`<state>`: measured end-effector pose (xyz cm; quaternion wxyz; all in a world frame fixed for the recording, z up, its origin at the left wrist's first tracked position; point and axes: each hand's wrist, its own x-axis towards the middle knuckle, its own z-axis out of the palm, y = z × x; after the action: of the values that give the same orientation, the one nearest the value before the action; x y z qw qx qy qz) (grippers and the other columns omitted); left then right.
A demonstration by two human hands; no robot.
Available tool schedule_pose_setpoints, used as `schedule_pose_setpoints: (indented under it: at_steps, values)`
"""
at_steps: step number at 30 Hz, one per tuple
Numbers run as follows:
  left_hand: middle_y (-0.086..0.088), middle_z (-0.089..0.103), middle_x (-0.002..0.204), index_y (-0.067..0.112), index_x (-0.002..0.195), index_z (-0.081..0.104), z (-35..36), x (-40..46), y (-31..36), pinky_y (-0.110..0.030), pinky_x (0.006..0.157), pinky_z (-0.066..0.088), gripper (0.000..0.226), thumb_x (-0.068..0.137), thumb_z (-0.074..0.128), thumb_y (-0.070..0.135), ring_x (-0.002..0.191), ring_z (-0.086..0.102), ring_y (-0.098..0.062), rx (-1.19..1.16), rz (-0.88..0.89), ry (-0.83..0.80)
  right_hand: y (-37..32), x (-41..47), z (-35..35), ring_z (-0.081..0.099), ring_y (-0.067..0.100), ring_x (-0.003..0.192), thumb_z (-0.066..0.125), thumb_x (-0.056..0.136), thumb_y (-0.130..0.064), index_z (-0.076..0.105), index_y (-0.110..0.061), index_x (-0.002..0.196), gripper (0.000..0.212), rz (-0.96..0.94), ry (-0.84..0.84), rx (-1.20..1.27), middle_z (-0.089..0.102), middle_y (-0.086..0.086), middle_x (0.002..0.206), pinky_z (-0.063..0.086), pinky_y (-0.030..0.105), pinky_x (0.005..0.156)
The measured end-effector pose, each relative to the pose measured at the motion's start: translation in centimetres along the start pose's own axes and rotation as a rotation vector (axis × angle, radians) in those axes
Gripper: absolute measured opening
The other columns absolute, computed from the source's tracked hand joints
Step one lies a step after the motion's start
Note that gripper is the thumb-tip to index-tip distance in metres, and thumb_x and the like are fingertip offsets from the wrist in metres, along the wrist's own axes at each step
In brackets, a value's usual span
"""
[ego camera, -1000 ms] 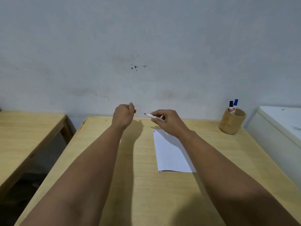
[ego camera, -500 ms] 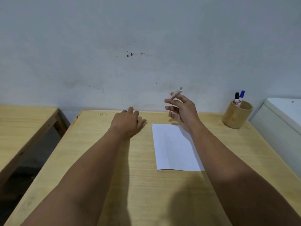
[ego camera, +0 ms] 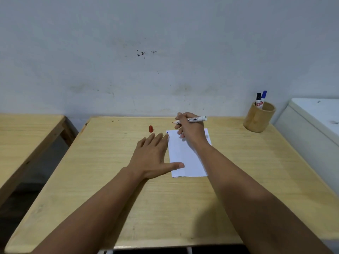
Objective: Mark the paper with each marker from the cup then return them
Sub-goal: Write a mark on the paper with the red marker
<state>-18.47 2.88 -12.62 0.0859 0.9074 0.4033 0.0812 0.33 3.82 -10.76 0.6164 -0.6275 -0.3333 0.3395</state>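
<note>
A white sheet of paper lies on the wooden table. My left hand rests flat beside the sheet, thumb on its left edge, fingers spread. My right hand hovers over the sheet's far end and grips an uncapped red marker, tip pointing left. The marker's red cap lies on the table just beyond my left fingertips. At the far right stands a wooden cup holding a black-capped marker and a blue-capped marker. A small dark mark shows at the paper's top left corner.
A second wooden table stands to the left across a gap. A white cabinet or appliance adjoins the table's right side. A grey wall rises right behind the table.
My left hand set the red cap down and now lies flat by the paper. My right hand lowered from its raised pose and turned the marker tip leftward over the sheet.
</note>
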Motion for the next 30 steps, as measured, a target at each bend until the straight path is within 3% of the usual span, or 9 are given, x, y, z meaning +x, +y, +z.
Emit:
schedule_pose_setpoints:
  at_steps: [5, 10, 15, 26, 30]
  values:
    - [0.000, 0.009, 0.175, 0.027, 0.166, 0.016, 0.8, 0.1, -0.3, -0.052, 0.129, 0.004, 0.126, 0.067, 0.030, 0.104, 0.162, 0.002, -0.023, 0.023, -0.034, -0.048, 0.9, 0.0, 1.0, 0.058, 0.021, 0.050, 0.081, 0.095, -0.035, 0.069, -0.008, 0.076, 0.035, 0.023, -0.007, 0.021, 0.070, 0.006, 0.061, 0.046, 0.025, 0.046]
    - [0.002, 0.006, 0.175, 0.027, 0.166, 0.012, 0.9, 0.2, -0.4, -0.057, 0.128, 0.000, 0.130, 0.065, 0.029, 0.106, 0.162, -0.002, -0.020, 0.024, -0.049, -0.053, 2.1, 0.0, 1.3, 0.061, 0.019, 0.050, 0.073, 0.097, -0.021, 0.064, 0.007, 0.083, 0.032, 0.045, 0.028, -0.022, 0.076, 0.018, 0.071, 0.050, 0.026, 0.050]
    - [0.003, -0.008, 0.175, 0.027, 0.167, 0.006, 0.7, -0.7, -1.0, -0.065, 0.123, -0.012, 0.139, 0.057, 0.028, 0.110, 0.160, -0.015, -0.021, 0.027, -0.113, -0.132, 2.9, 0.4, 1.3, 0.067, 0.021, 0.056, 0.067, 0.093, -0.018, 0.064, 0.006, 0.081, 0.027, 0.030, 0.041, -0.077, 0.079, 0.021, 0.078, 0.053, 0.030, 0.056]
    - [0.003, -0.009, 0.175, 0.030, 0.166, 0.005, 0.2, -1.1, -1.4, -0.063, 0.124, -0.012, 0.137, 0.057, 0.033, 0.108, 0.160, -0.017, -0.021, 0.008, -0.101, -0.151, 3.4, 0.7, 1.1, 0.075, 0.017, 0.064, 0.070, 0.093, -0.021, 0.066, 0.004, 0.082, 0.027, 0.011, 0.026, -0.111, 0.080, 0.017, 0.078, 0.060, 0.030, 0.061]
    - [0.003, -0.014, 0.174, 0.031, 0.166, 0.001, 0.0, -1.2, -1.6, -0.063, 0.123, -0.015, 0.140, 0.055, 0.034, 0.108, 0.159, -0.022, -0.021, 0.013, -0.081, -0.191, 3.3, 1.0, 1.2, 0.073, 0.016, 0.061, 0.070, 0.091, -0.018, 0.063, 0.008, 0.082, 0.029, 0.035, 0.009, -0.089, 0.079, 0.023, 0.082, 0.056, 0.032, 0.062]
